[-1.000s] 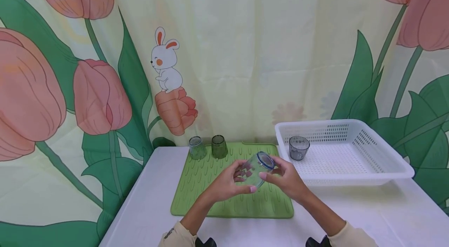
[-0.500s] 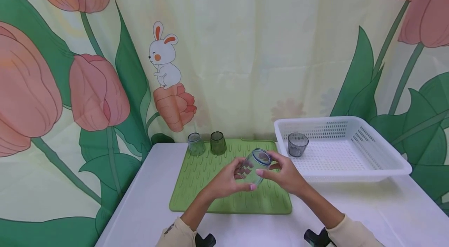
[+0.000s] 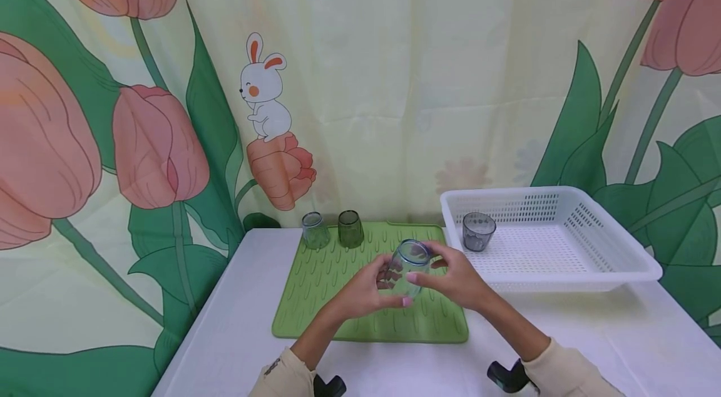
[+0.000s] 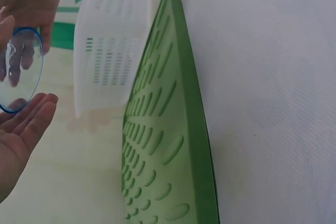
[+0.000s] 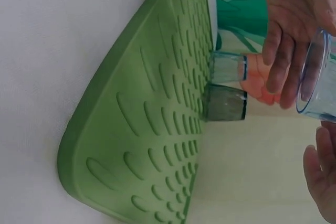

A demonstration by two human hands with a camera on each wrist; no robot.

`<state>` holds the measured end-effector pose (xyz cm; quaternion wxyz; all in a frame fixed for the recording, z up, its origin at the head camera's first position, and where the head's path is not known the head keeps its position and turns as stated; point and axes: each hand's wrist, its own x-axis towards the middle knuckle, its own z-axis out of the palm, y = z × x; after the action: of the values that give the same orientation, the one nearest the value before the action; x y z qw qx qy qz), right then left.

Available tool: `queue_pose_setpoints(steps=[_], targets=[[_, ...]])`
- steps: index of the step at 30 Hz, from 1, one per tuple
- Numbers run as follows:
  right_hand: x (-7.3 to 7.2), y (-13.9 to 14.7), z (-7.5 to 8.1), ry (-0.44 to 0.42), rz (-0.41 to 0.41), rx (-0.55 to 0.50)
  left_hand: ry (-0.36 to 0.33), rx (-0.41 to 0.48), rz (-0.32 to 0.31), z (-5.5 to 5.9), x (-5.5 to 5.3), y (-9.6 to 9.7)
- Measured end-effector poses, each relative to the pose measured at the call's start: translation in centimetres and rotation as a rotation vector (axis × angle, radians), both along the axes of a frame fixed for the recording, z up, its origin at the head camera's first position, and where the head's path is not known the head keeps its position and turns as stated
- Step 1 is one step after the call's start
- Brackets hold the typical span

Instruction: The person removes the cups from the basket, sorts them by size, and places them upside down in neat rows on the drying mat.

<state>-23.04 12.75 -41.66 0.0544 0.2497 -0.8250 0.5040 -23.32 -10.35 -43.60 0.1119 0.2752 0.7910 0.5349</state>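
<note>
In the head view both hands hold a clear, blue-tinted drinking glass (image 3: 410,265) over the green ridged mat (image 3: 315,309). My left hand (image 3: 360,289) cups its left side, thumb toward the front. On the right, my right hand (image 3: 457,277) grips near the upper end with thumb and fingers. The wrist views show the glass's wide blue rim facing down toward the mat, held above it. At the mat's back left corner stand a clear bluish glass (image 3: 315,231) and a dark grey-green glass (image 3: 350,230).
A white perforated plastic basket (image 3: 552,284) stands right of the mat, with a grey-tinted glass (image 3: 479,232) at its left side. A white cloth covers the table (image 3: 225,334). Behind hangs a curtain (image 3: 372,71) printed with tulips and a rabbit.
The glass has turned from leaning right to nearly upright. My right hand has shifted slightly left with it, while the left hand keeps its hold.
</note>
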Motion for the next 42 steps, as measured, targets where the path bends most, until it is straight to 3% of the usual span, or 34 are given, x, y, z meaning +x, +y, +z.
queue_pose_setpoints(steps=[24,42], targets=[[-0.6,-1.2,0.4,0.062,0.019,0.056,-0.039,-0.022,0.019,-0.8,0.3,-0.7],[-2.2,-1.6,1.0,-0.013,-0.068,0.054,-0.021,-0.103,0.186,-2.2,1.1,-5.3]])
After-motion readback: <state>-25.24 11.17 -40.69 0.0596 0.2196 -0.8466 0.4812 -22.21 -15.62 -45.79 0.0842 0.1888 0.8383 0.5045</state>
